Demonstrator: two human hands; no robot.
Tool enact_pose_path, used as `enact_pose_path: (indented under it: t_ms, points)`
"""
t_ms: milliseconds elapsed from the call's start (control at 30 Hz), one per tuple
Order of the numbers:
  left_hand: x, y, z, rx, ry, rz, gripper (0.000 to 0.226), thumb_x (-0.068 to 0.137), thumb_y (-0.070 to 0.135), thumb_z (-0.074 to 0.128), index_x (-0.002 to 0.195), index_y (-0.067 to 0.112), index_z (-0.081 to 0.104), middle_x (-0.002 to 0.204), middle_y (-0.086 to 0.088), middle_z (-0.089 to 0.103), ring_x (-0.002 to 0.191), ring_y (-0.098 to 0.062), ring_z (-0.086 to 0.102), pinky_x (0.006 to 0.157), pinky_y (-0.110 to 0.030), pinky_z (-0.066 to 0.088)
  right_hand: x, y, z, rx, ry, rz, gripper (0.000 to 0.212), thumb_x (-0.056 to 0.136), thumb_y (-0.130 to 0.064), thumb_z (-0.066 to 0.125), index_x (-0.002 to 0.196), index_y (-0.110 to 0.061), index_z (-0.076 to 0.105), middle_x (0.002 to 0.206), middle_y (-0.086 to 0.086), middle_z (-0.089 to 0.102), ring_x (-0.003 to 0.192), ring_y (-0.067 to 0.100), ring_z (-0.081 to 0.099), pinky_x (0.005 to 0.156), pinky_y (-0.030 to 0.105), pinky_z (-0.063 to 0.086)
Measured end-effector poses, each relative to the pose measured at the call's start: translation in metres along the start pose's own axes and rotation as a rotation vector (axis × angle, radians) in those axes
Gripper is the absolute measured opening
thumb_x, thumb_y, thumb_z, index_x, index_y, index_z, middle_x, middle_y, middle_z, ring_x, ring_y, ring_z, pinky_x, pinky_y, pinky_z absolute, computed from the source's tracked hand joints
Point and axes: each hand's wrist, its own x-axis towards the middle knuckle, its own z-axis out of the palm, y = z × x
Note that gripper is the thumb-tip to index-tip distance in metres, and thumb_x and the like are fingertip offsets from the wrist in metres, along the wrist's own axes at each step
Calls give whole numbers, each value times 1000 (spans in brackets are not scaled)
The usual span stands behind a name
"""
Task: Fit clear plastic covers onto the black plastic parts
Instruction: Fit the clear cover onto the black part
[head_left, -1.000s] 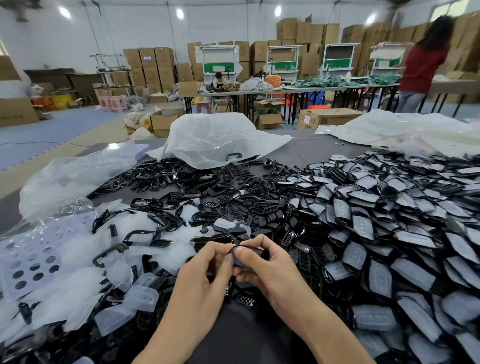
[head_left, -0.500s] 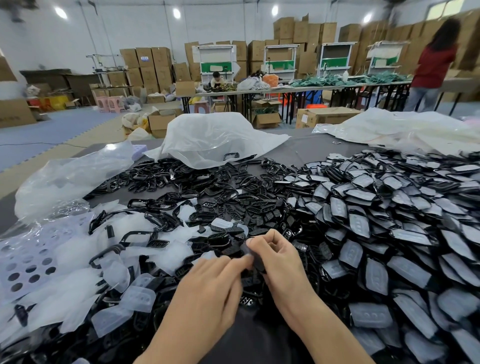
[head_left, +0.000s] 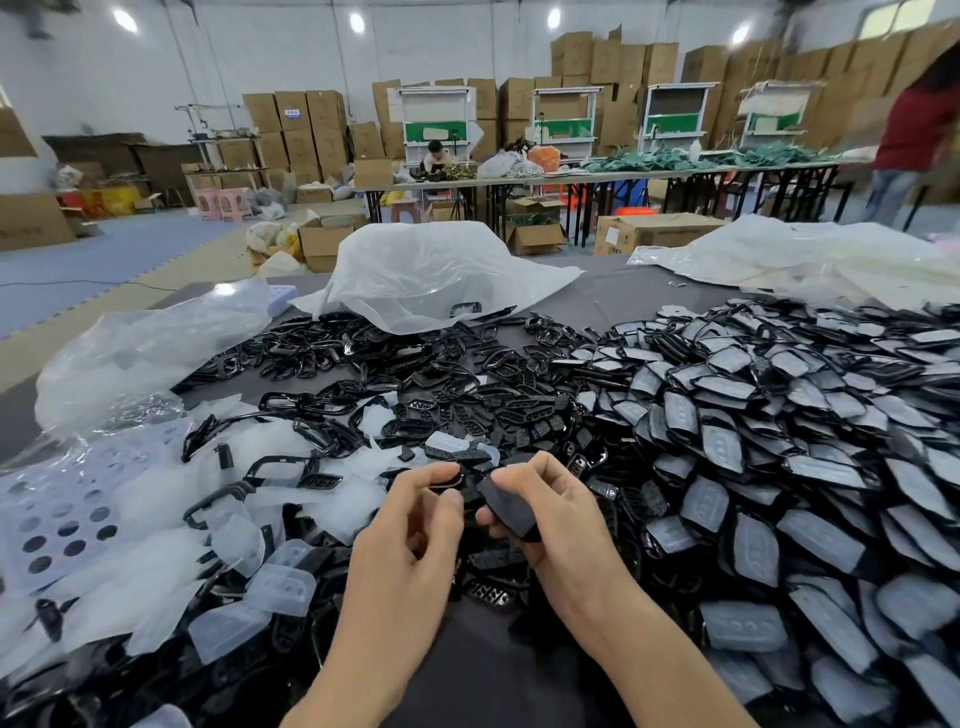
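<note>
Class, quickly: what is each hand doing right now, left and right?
Left hand: pinches a small black piece at its fingertips.
Right hand: grips a black plastic part.

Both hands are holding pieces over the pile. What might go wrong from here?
1. The right hand holds the black part only at its fingertips. A slip would likely drop it among the loose parts below, where it would be hard to find.
2. The left hand pinches a thin black piece close by, and that piece may snag the part.
3. The finished pile butts against the loose parts, so pieces could mix.
</note>
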Motion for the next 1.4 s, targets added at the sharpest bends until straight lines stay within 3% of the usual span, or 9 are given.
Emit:
enact_pose_path:
  t_ms: [233, 400, 567, 667, 767, 1000, 1133, 1300, 1400]
  points:
    - [9, -6, -6, 0, 64, -108, 11, 95, 25, 61, 85, 28, 65, 69, 12, 67, 60, -6, 60, 58, -21, 47, -6, 12, 6, -359, -129, -122, 9, 95, -14, 66, 94, -23, 67, 78, -1, 71, 65, 13, 68, 60, 23, 54]
    - [12, -7, -9, -126, 86, -208, 13, 100, 27, 53, 101, 29, 66, 68, 5, 66, 56, -7, 56, 52, -19, 46, -9, 12, 5, -641, -140, -207, 21, 99, -24, 60, 112, -40, 63, 80, 1, 74, 61, 9, 66, 57, 21, 51]
    - [4, -10, -6, 277, -86, 94, 23, 95, 49, 46, 117, 45, 51, 93, 22, 62, 82, -1, 59, 73, -11, 42, 14, -48, -29, -335, 267, -346, 28, 98, -18, 58, 125, -25, 58, 81, 1, 76, 66, 10, 70, 60, 18, 55]
    - [-4, -19, 0, 632, -289, 302, 45, 94, 59, 42, 133, 37, 48, 116, 23, 53, 112, -2, 49, 99, -23, 40, 29, -89, -57, -104, 541, -374, 76, 98, -20, 63, 157, -17, 16, 84, 11, 74, 64, 13, 72, 60, 21, 57]
    - [-8, -23, 5, 914, -346, 397, 59, 85, 69, 41, 129, 34, 59, 124, 10, 60, 113, -16, 61, 95, -35, 51, 29, -87, -66, -151, 619, -348, 90, 98, -22, 63, 159, -20, -5, 91, 15, 73, 63, 15, 73, 57, 23, 58]
    - [7, -31, -11, 1032, -193, 337, 31, 82, 47, 74, 107, 30, 72, 98, 7, 69, 91, -22, 68, 75, -38, 55, 25, -10, -28, -1046, 263, -448, 54, 101, -31, 53, 151, -27, 37, 118, -11, 71, 94, -5, 64, 81, 2, 44]
    - [10, -28, -12, 968, -139, 305, 13, 82, 30, 79, 91, 26, 71, 83, 12, 69, 79, -17, 68, 68, -34, 54, 29, 27, -23, -1672, 42, -334, 44, 104, -46, 36, 145, -33, 43, 155, -6, 38, 139, 15, 37, 116, 31, 27]
    - [10, -22, -13, 826, -54, 224, 6, 91, 30, 66, 91, 24, 69, 82, 11, 67, 78, -17, 67, 69, -34, 54, 28, 31, -26, -1668, 58, -401, 31, 103, -42, 39, 127, -35, 56, 129, -10, 49, 116, 14, 46, 103, 29, 38]
    - [11, -22, -15, 727, -35, 124, 33, 99, 42, 41, 113, 28, 67, 95, 11, 60, 89, -17, 62, 74, -34, 52, 26, 26, -21, -1642, 110, -428, 29, 103, -42, 39, 125, -35, 57, 121, -11, 56, 111, 14, 50, 99, 30, 39]
